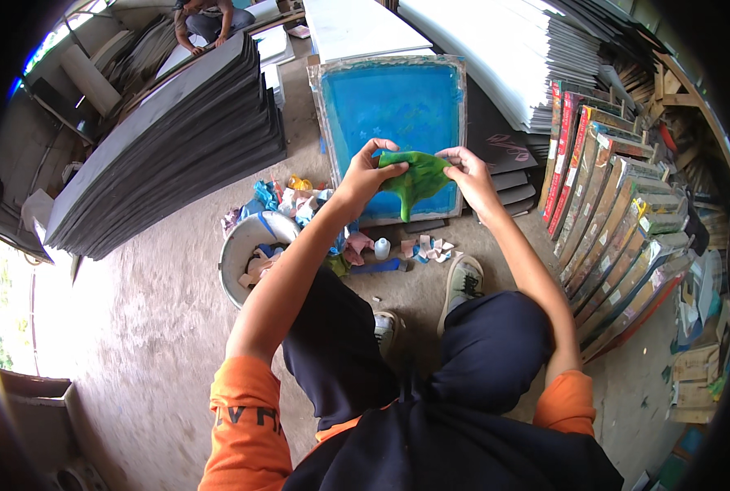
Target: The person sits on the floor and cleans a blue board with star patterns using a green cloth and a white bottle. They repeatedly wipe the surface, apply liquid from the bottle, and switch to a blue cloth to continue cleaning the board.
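Observation:
Between both hands hangs a green-stained cloth (416, 182), pinched at its two upper sides. My left hand (370, 170) grips its left edge with thumb and fingers. On the opposite edge, my right hand (468, 172) is closed in a pinch. Behind the cloth a screen printing frame (389, 102) leans upright, its mesh blue and its border pale and smeared. The cloth and my hands cover part of its lower half.
A white bucket (235, 260) with rags stands at left, beside crumpled rags (301, 200). A small white bottle (382, 248) sits near my feet. Dark sheets (168, 139) are stacked left; white sheets (496, 57) behind. Several frames (618, 221) line the right. Another person (209, 20) crouches far left.

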Tool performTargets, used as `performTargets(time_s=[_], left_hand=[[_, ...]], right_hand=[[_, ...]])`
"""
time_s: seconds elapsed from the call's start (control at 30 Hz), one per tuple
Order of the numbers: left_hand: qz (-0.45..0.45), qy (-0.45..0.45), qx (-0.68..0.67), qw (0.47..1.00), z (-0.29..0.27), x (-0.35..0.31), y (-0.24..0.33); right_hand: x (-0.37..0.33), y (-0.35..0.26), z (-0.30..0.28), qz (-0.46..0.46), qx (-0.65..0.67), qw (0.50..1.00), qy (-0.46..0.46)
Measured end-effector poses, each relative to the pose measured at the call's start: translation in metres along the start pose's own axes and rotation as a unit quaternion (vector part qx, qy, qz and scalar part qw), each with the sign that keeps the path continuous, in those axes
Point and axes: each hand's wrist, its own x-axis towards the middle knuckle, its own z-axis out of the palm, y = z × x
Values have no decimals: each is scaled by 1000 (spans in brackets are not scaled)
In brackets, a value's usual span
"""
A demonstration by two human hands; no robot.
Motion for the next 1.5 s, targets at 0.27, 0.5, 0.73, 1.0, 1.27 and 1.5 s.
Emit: performTargets(time_s=[0.27, 0.5, 0.73, 1.0, 1.27, 1.5], left_hand=[[20, 21, 185, 982, -28, 9, -24], [134, 53, 372, 917, -29, 19, -35], [113, -20, 373, 921, -8, 18, -33], [105, -35, 303, 946, -9, 16, -27], [156, -44, 303, 939, -10, 8, -21], [189, -27, 295, 936, 2, 3, -19]], right_hand=[[-3, -16, 13, 27, 128, 991, 6], [4, -10, 26, 12, 83, 996, 44], [1, -13, 30, -23, 37, 998, 42], [-7, -21, 21, 19, -53, 998, -5], [-14, -20, 31, 114, 193, 971, -78], [-23, -10, 25, 128, 191, 973, -29]])
